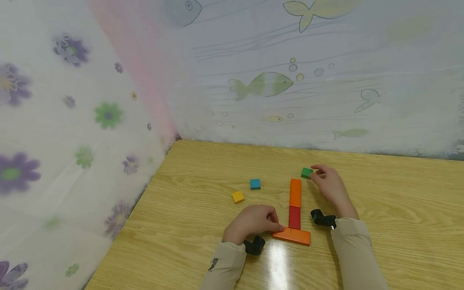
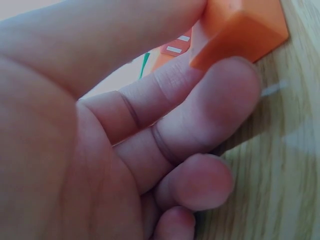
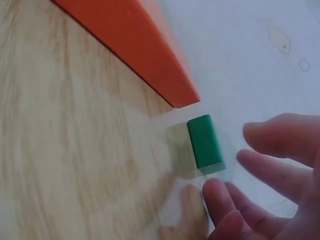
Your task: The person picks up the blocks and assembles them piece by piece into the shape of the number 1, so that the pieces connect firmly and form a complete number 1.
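Observation:
My left hand (image 1: 255,219) pinches the left end of a long orange block (image 1: 291,236) that lies crosswise on the table. In the left wrist view the thumb and fingertips meet the end of this orange block (image 2: 240,30). A red block (image 1: 295,217) touches its far side, and a second orange block (image 1: 295,193) continues in line beyond the red one. By a small green block (image 1: 306,172) at the far end is my right hand (image 1: 330,186). Its fingers are spread and loosely bent around the green block (image 3: 206,142), with a gap showing between them in the right wrist view.
A blue square block (image 1: 255,184) and a yellow one (image 1: 238,197) lie left of the row on the wooden table (image 1: 409,225). Behind the table hangs a fish-patterned sheet (image 1: 326,100); a flowered sheet (image 1: 108,153) borders the left side. Black wrist cameras sit below both hands.

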Tool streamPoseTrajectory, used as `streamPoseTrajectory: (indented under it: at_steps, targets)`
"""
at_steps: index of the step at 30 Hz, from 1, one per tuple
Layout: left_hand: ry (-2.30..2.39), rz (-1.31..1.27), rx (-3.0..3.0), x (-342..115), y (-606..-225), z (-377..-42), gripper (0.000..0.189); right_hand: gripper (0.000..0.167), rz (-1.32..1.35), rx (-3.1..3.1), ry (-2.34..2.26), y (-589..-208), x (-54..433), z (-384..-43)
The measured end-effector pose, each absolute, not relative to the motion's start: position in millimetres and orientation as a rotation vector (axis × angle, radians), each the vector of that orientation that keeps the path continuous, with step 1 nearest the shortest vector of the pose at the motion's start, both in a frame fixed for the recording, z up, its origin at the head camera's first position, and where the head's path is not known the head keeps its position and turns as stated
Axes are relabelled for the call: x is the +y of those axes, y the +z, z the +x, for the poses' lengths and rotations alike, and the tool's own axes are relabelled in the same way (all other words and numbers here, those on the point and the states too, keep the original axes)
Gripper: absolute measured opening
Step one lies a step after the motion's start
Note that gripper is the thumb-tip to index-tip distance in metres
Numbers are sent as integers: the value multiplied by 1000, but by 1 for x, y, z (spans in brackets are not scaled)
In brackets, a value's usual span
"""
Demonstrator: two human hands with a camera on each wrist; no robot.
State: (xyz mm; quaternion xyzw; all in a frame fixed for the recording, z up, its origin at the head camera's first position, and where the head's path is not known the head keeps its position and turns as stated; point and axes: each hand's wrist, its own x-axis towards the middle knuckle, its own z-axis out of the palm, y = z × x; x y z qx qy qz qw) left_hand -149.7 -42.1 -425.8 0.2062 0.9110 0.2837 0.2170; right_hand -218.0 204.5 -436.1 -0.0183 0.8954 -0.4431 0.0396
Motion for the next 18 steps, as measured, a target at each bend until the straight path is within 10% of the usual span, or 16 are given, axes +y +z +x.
streamPoseTrajectory:
  at_steps: [18]
  targets:
    - [783,518,2512,-41,-423,-149,21,46,-76,2839,-1215,-450,201,-228]
